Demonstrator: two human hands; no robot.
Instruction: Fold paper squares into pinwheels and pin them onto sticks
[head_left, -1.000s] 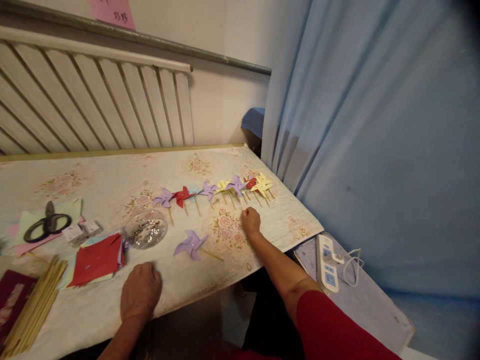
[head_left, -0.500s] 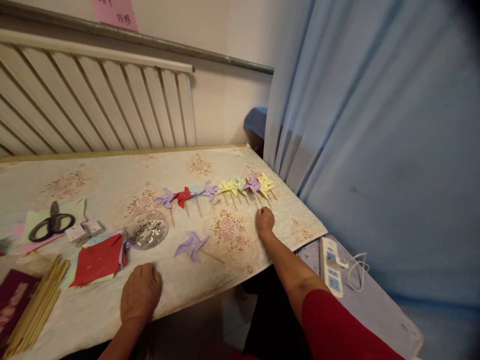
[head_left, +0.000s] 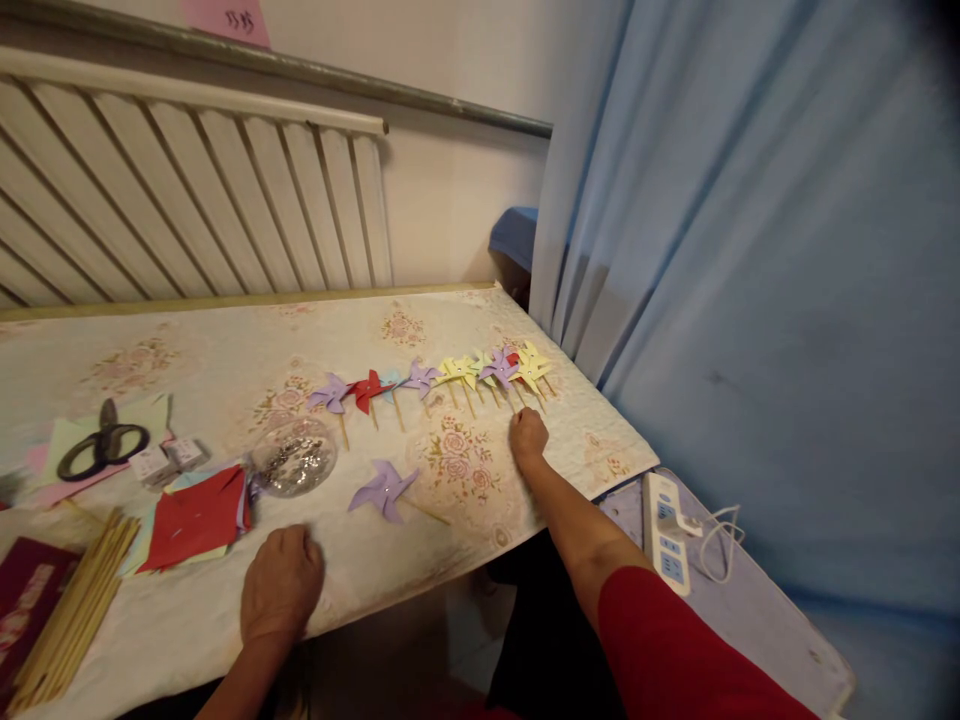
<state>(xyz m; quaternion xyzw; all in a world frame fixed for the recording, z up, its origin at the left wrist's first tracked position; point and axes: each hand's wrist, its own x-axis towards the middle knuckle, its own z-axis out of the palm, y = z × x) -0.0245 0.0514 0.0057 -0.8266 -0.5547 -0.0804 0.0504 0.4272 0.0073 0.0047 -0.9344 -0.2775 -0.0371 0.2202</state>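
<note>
"Sticks (head_left: 79, 610) bundled at far left, then scissors (head_left: 112, 436) on pale paper (head_left: 158, 412), then a paper stack (head_left: 196, 515), red on top. What's next?"

"Our left hand (head_left: 281, 578), resting near the table's (head_left: 360, 565) front edge, fingers curled under; we can't tell whether they grip anything. Beyond it sits a clear bowl (head_left: 328, 468) of shiny bits (head_left: 300, 461)."

"And the lone pinwheel (head_left: 384, 489)?"

"Lying between our hands, nearer us than the row of pinwheels (head_left: 421, 377)."

"What do we hold?"

"A purple pinwheel (head_left: 499, 368) toward that row's right end, its near end pinched by our right hand (head_left: 529, 436). Further right lies a power strip (head_left: 666, 535)."
</note>
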